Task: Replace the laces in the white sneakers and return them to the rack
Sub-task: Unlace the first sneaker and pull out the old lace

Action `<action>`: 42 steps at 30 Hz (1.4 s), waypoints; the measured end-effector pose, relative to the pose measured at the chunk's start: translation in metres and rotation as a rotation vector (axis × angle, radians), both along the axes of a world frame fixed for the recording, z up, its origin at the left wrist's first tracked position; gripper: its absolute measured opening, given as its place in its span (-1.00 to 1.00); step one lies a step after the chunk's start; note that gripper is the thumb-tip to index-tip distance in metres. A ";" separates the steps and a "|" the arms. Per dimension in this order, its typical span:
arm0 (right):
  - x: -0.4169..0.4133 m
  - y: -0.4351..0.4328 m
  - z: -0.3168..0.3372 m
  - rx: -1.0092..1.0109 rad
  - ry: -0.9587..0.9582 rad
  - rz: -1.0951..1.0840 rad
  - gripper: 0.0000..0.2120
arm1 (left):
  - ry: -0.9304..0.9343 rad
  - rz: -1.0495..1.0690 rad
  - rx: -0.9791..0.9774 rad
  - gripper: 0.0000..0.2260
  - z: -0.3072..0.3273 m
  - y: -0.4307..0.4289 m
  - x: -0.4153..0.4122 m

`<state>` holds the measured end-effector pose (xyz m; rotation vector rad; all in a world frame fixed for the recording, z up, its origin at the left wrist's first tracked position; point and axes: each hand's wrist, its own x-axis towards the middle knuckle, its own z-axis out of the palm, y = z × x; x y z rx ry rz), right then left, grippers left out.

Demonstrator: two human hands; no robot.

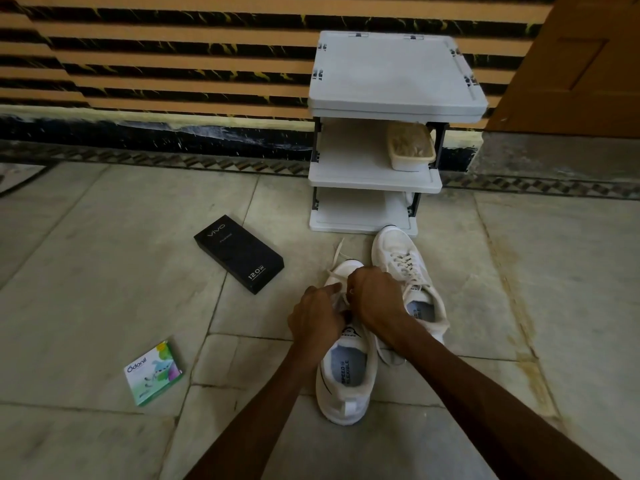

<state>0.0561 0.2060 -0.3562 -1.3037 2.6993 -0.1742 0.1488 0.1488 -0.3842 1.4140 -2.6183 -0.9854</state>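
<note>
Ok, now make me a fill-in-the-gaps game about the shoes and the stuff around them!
1. The left hand and right hand both hold the lace of the ____ sneaker.
2. The plastic tub sits on the ____ shelf of the rack.
3. The colour of the phone box is ____.

Missing words: left; middle; black.

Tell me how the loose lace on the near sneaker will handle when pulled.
The lace is probably floppy: its free end trails in a curve over the floor. Likely very light, being thin and flat. It should not roll.
</note>
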 end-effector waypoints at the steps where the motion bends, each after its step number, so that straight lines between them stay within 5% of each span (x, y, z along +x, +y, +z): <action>1: -0.001 0.000 0.000 -0.023 -0.003 -0.011 -0.85 | 0.003 -0.001 -0.001 -0.49 0.000 0.000 0.000; 6: -0.018 0.014 0.005 -0.341 -0.322 -0.073 -0.94 | -0.013 -0.045 -0.076 -0.49 0.001 0.001 0.002; 13: -0.007 -0.005 0.103 -1.053 -0.424 -0.082 -0.92 | -0.101 -0.083 -0.170 -0.57 0.006 0.007 -0.005; 16: -0.011 -0.005 0.120 -1.163 -0.526 -0.056 -0.94 | -0.103 -0.084 -0.161 -0.54 0.005 0.006 -0.003; 19: -0.017 0.003 0.097 -1.075 -0.679 -0.169 -0.93 | -0.075 -0.063 -0.156 -0.59 0.007 0.007 -0.004; 23: -0.027 0.013 0.060 -0.703 -0.561 -0.194 -0.93 | -0.029 -0.044 -0.142 -0.70 0.009 0.009 -0.002; 26: -0.029 0.022 0.029 -0.277 -0.325 -0.077 -0.90 | -0.021 -0.056 -0.131 -0.66 0.009 0.008 -0.001; 28: -0.026 0.026 0.013 -0.155 -0.348 -0.026 -0.91 | -0.033 -0.061 -0.125 -0.60 0.010 0.007 -0.001; 42: -0.007 0.007 -0.013 -0.065 -0.074 -0.061 -0.80 | -0.054 -0.027 -0.113 -0.55 0.007 0.009 -0.002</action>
